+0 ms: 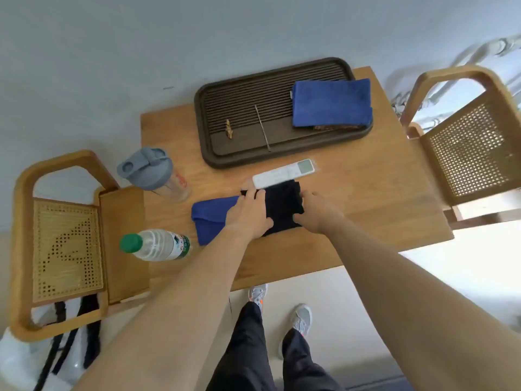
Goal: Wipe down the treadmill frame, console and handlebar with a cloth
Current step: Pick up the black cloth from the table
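black cloth [282, 204] lies toward the front edge of the table [366, 210], overlapping a blue cloth [211, 218]. left hand [249, 214] and right hand [313, 211] each grip one side of it.

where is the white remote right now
Head view, table centre: the white remote lies between the dark tray and the black cloth.

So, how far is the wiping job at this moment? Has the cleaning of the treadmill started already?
Done: nothing that shows, and no treadmill is in view. In hand: the left hand and the right hand both hold a black cloth on the wooden table, beside a blue cloth. Left: taking a cloth to the treadmill and wiping the frame, console and handlebar, so apparently the whole job.
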The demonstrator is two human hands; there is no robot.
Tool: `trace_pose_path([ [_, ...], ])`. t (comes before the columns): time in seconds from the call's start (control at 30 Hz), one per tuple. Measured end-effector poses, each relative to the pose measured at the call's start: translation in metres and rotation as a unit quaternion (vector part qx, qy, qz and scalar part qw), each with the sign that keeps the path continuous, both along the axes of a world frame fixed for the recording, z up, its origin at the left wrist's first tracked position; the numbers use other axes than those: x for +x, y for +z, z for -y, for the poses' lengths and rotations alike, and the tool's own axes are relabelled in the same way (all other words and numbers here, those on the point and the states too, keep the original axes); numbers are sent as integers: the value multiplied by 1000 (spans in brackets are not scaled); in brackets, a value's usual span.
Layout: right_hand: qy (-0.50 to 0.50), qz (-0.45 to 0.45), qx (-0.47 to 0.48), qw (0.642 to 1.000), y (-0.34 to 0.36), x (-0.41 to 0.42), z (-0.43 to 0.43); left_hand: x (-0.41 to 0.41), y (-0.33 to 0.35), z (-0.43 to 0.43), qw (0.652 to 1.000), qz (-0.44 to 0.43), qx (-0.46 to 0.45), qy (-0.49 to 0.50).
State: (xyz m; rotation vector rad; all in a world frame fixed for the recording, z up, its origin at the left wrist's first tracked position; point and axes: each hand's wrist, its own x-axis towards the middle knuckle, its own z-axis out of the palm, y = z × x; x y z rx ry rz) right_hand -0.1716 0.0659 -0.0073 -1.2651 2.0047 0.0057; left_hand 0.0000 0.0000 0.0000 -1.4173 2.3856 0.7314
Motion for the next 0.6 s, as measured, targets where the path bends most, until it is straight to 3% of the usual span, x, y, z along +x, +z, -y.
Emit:
trace_pose_path([
  [0.13,-83,4,-29,996,-20,13,-2,1,-22,6,999,2,26,26],
  [0.3,-182,10,-18,983,-41,28,-3,14,-41,3,999,-32,-8,36],
  [0.6,-233,27,25,972,-45,57,-47,27,-36,-21,1000,-1,20,-4],
])
